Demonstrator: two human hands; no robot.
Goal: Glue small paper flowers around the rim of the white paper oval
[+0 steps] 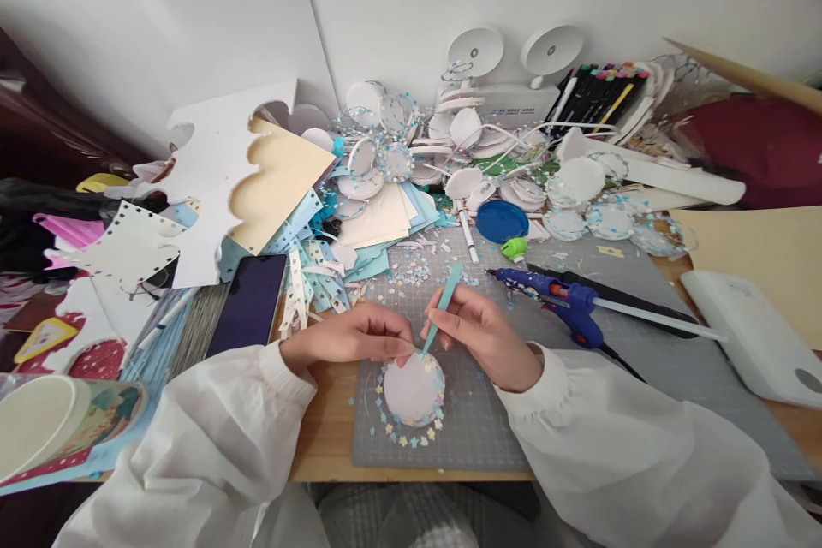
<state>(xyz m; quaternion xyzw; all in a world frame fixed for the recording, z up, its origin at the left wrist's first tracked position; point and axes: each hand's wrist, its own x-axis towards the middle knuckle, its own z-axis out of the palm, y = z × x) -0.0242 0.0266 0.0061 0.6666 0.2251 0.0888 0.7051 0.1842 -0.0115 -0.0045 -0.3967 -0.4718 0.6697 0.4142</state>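
Note:
A round white disc [413, 390] lies on the grey cutting mat [501, 437] near the front edge, with small pastel flowers and stars around its rim. My right hand [485, 330] pinches light-blue tweezers [443, 308], whose tip points down at the disc's top edge. Just left of that tip, my left hand [366, 334] has its fingers pressed together at the disc's upper edge; whatever they hold is too small to make out. A curved strand of flowers [414, 442] loops below the disc.
A blue glue gun [571, 300] lies right of my right hand. Behind are a blue lid [502, 222], a green cap [514, 249], a white pen [468, 233] and piled white discs. Paper scraps and a dark phone [248, 306] are at left, a cup [64, 419] front left.

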